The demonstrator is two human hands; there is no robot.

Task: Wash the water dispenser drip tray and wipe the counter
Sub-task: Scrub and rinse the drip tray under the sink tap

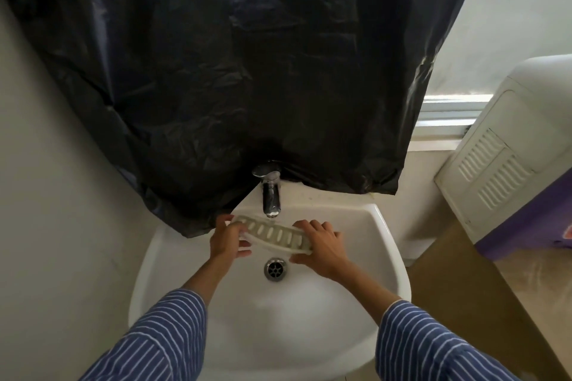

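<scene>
- Drip tray (272, 233) sits over the white sink (383, 244), held just under the spout of the chrome tap (270, 192) and above the drain (276, 269), its slotted grille facing up and running from upper left to lower right.
- Left hand (227, 241) grips the tray's left end, fingers curled round the edge and thumb underneath as far as can be seen.
- Right hand (322, 246) holds the right end, fingers curled over the top edge with the thumb below (both hands are clamped on the same tray, one at each end).
- Step in hand, as I judge it: the washing part of the task, with the tray positioned for rinsing; whether water is running from the spout is too faint to tell.
- Next move likely calls for turning or tilting the tray under the spout so water reaches every slot, and freeing one hand to rub the grille or work the tap lever.
- Wiping the counter appears not yet begun; no cloth shows in view.
- Around the sink: a black plastic sheet (235, 56) hangs over the wall behind the tap, a white appliance (507, 151) stands at the right beside a window ledge, and a tan surface (458, 281) lies right of the sink.
- Striped blue sleeves (154, 340) cover both forearms and hang close above the basin, so splashing could wet them.
</scene>
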